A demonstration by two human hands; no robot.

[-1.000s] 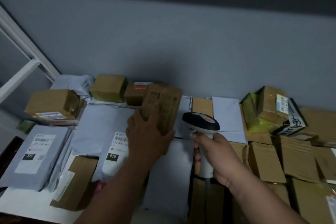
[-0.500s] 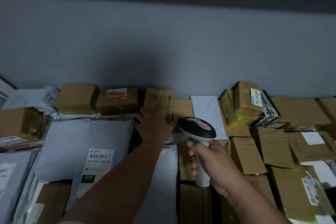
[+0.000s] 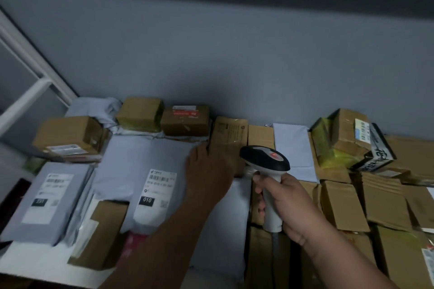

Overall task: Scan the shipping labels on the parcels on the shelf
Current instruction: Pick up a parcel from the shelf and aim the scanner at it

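Observation:
A handheld scanner (image 3: 265, 157) with a black head and a white handle is gripped in my right hand (image 3: 287, 206), its head pointing at the back row of parcels. My left hand (image 3: 209, 172) holds the near end of a flat brown parcel (image 3: 231, 135) that lies against the grey wall, thumb along its left edge. To the left lies a grey mailer (image 3: 141, 159) with a white label marked 010 (image 3: 153, 195). Another grey mailer (image 3: 44, 197) carries a label marked 231. Brown boxes (image 3: 185, 119) line the back.
Several brown cardboard parcels (image 3: 342, 204) fill the right side of the shelf. A yellow-taped box stack (image 3: 347, 134) stands at the back right. A white shelf frame (image 3: 30, 91) rises at the left. The white shelf edge (image 3: 30, 265) shows at the lower left.
My left hand has carried the flat brown parcel from upright in front of the scanner back to the wall and set it in the back row. The scanner has stayed in my right hand.

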